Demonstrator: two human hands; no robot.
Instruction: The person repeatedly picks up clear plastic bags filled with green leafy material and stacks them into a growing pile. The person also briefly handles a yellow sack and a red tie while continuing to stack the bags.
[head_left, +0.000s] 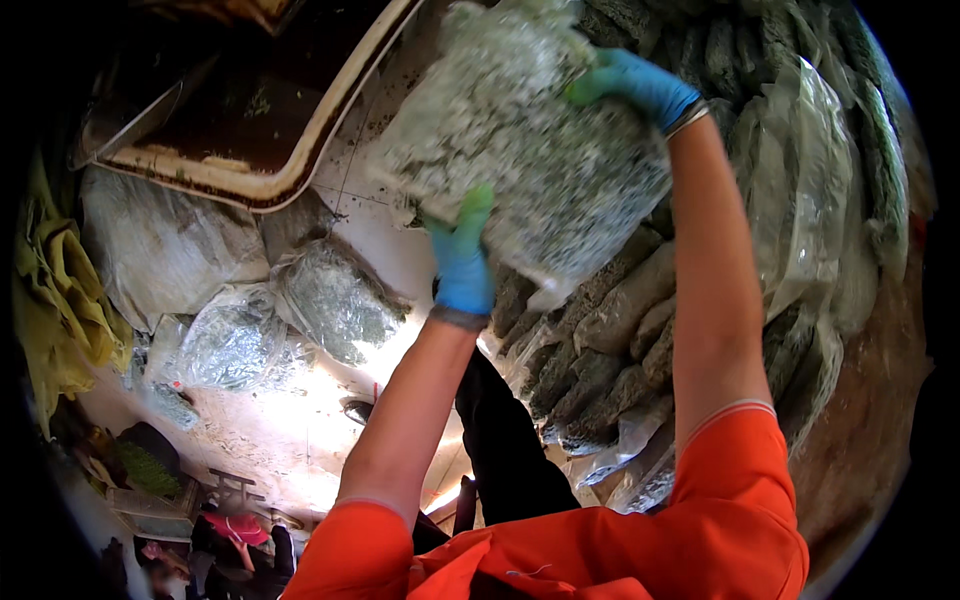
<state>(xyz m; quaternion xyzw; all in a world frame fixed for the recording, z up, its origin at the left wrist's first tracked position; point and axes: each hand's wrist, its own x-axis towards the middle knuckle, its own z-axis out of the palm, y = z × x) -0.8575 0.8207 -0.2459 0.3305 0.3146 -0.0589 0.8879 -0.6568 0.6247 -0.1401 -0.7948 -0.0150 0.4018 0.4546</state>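
Between my hands is a large clear plastic bag [520, 140], packed with grey-green loose material that I cannot name; it is slightly blurred and held up above the floor. My left hand [463, 255], in a blue glove with green fingers, grips its near lower edge, the thumb lying along its face. My right hand [635, 85], gloved the same way, has hold of the far right edge. Fingers of both hands are partly hidden behind the bag. Right beside it lies a big pile of similar filled bags [620, 300] in rows.
A large tub [290, 180] with a pale, stained rim and dark brown inside stands at the far left. Several filled bags [230, 335] sit on the light floor below it. Yellow-green cloth [70, 290] hangs at the left edge. Other people [235, 540] are at the lower left.
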